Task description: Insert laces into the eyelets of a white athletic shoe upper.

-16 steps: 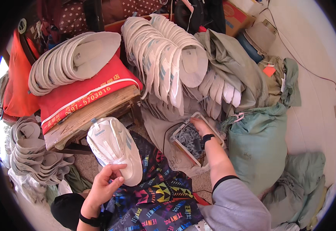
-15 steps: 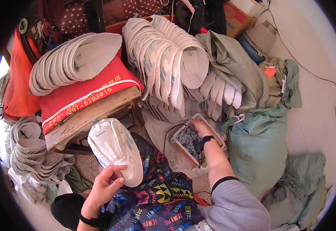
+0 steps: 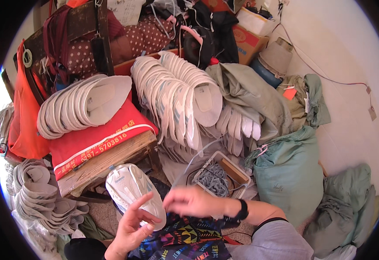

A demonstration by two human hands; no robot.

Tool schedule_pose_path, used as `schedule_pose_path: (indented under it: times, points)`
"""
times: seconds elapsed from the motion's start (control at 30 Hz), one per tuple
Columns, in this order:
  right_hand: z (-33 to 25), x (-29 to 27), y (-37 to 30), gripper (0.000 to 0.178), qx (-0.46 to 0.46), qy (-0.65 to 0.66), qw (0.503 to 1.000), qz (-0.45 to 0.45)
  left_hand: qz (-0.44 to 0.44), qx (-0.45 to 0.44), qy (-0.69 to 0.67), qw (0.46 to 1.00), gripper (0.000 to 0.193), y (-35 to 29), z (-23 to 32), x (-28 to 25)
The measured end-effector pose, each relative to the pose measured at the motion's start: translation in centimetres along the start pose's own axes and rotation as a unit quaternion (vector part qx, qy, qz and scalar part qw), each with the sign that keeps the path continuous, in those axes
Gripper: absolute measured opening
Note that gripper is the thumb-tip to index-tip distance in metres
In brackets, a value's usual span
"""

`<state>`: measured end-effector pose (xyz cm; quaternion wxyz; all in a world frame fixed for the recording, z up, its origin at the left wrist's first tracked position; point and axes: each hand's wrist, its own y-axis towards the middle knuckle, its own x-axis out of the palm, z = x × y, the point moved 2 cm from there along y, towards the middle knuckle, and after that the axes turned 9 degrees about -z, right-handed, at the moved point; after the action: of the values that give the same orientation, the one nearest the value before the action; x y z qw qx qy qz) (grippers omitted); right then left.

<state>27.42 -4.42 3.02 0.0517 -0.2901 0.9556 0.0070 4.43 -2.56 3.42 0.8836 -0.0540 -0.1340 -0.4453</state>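
A white mesh shoe upper [image 3: 128, 190] with grey-blue trim rests on my lap, its toe toward me. My left hand [image 3: 133, 229] is at the toe end, thumb and fingers apart, holding nothing that I can see. Over my lap, right beside the toe, my right hand [image 3: 198, 203] is closed on a pale grey-blue shoelace [image 3: 193, 161]. The lace rises from that hand in a curve toward the upper right. Motion smears the right fingertips. Behind the right hand stands an open box [image 3: 237, 172] with a tangle of similar laces [image 3: 214, 180] in it.
Nested shoe uppers [image 3: 167, 95] are stacked behind the box, and another row [image 3: 83, 106] lies on a red cloth [image 3: 111, 134] over a wooden bench [image 3: 107, 167]. More uppers [image 3: 33, 190] pile up at left. A full green sack [image 3: 287, 173] stands at right.
My right hand has come out of the box to the shoe's toe, drawing a lace with it. My left fingers have spread. The view has tilted up slightly.
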Motion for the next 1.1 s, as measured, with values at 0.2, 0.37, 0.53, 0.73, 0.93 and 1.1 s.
schedule_pose_path:
  times: [0.2, 0.37, 0.53, 0.73, 0.93, 1.1]
  points:
    - [-4.3, -0.2, 0.5, 0.016, -0.084, -0.171, 0.974, 0.127, -0.074, -0.119, -0.077, 0.987, 0.046, -2.4, -1.4, -1.2]
    - [-2.5, -7.2, -1.1, 0.011, -0.040, -0.405, 0.832, 0.376, 0.091, -0.129, 0.021, 0.987, 0.014, -6.4, -0.7, -3.0]
    - [1.9, -12.2, -4.7, 0.007, 0.054, -0.456, 0.762, 0.457, 0.125, -0.176, -0.016, 0.976, 0.017, -9.1, 2.5, -3.0]
    - [4.6, -15.6, -7.9, 0.007, 0.155, -0.543, 0.669, 0.483, 0.214, 0.004, -0.026, 0.977, 0.021, -10.7, 4.5, -4.6]
    - [9.7, -21.4, -11.2, 0.007, 0.284, -0.494, 0.657, 0.494, 0.209, 0.211, -0.189, 0.936, 0.022, -13.6, 6.3, -9.1]
    - [10.4, -21.8, -10.4, 0.009, 0.293, -0.486, 0.664, 0.488, 0.215, 0.326, -0.249, 0.886, 0.025, -16.2, 8.2, -10.9]
